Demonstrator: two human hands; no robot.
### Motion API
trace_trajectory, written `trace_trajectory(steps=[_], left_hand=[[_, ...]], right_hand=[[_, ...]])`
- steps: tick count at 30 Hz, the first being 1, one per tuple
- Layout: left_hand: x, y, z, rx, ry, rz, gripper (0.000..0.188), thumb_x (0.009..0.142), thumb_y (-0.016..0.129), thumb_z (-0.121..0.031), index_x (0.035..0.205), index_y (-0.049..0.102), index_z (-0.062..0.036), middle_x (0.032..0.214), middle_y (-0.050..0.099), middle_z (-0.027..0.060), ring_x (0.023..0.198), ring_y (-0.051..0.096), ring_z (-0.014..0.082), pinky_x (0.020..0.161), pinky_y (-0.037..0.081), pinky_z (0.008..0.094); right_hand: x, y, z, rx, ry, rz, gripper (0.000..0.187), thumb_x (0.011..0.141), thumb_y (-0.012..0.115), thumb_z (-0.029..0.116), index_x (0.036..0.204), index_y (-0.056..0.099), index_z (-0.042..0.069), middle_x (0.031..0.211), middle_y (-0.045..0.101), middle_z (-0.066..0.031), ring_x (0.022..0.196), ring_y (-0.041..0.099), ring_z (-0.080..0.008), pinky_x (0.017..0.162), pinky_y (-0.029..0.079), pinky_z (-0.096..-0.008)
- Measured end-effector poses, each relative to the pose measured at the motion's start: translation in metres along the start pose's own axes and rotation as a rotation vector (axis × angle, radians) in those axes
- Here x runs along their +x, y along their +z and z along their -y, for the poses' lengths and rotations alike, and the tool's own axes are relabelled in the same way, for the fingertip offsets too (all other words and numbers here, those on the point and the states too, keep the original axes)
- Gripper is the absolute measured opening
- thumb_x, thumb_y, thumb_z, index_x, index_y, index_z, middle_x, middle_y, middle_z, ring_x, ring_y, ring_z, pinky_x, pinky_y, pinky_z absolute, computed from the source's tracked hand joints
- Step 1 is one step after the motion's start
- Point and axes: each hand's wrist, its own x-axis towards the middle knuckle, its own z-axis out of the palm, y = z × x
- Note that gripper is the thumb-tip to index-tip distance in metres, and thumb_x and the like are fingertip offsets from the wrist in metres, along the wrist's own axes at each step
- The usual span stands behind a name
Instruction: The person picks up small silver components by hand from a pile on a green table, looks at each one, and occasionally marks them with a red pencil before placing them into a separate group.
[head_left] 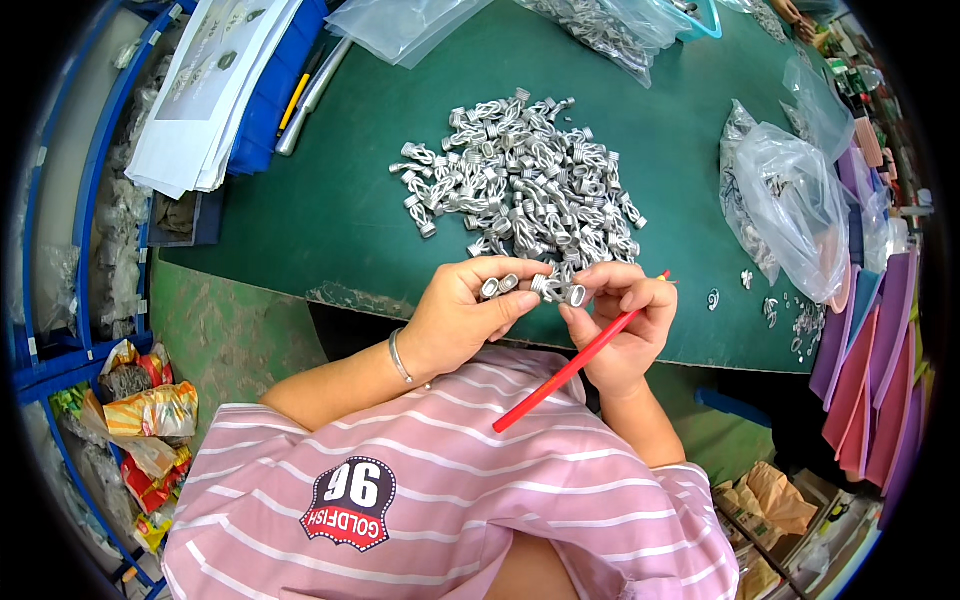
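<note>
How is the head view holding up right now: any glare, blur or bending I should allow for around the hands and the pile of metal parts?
Head view: even light, soft shadows; the left hand, right hand and red stick are sharp. The pile of grey metal parts is crisp with slight shine. Clear plastic bags carry glare. The green table edge bends toward the rim, and the corners are black.

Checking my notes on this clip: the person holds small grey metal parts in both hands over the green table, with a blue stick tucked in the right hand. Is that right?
Not quite: the head view shows the thin plastic stick in the right hand is red, not blue. The rest stands: both that hand and the left hand hold small grey metal parts over the green table.
</note>
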Motion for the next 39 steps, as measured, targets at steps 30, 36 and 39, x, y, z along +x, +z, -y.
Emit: trace_trajectory(steps=[30, 36, 39], left_hand=[[0.005, 0.005, -0.006, -0.163, -0.007, -0.015, 0.024, 0.082, 0.060, -0.004, 0.104, 0.055, 0.0026, 0.082, 0.056, 0.0046, 0.057, 0.045, 0.0058, 0.046, 0.034, 0.0187], [0.002, 0.000, -0.004, 0.435, 0.330, -0.080, 0.021, 0.077, 0.066, -0.003, 0.097, 0.059, 0.0007, 0.082, 0.057, 0.0030, 0.065, 0.052, 0.0074, 0.055, 0.042, 0.0199], [0.003, -0.002, -0.002, 0.558, 0.576, -0.040, 0.024, 0.073, 0.069, -0.001, 0.095, 0.059, -0.0001, 0.080, 0.057, 0.0039, 0.071, 0.054, 0.0095, 0.064, 0.044, 0.0222]], right_hand=[[0.012, -0.019, -0.001, -0.165, 0.069, 0.007, 0.026, 0.076, 0.061, -0.009, 0.072, 0.039, 0.004, 0.094, 0.061, -0.0194, 0.076, 0.060, -0.0172, 0.066, 0.050, -0.0259], [0.008, -0.013, 0.009, 0.318, 0.431, -0.017, 0.021, 0.080, 0.057, -0.006, 0.081, 0.039, 0.004, 0.094, 0.060, -0.0202, 0.073, 0.061, -0.0187, 0.060, 0.053, -0.0265], [0.005, -0.016, 0.000, 0.384, 0.489, 0.019, 0.021, 0.080, 0.057, -0.006, 0.079, 0.040, 0.006, 0.092, 0.060, -0.0191, 0.070, 0.061, -0.0193, 0.056, 0.052, -0.0261]])
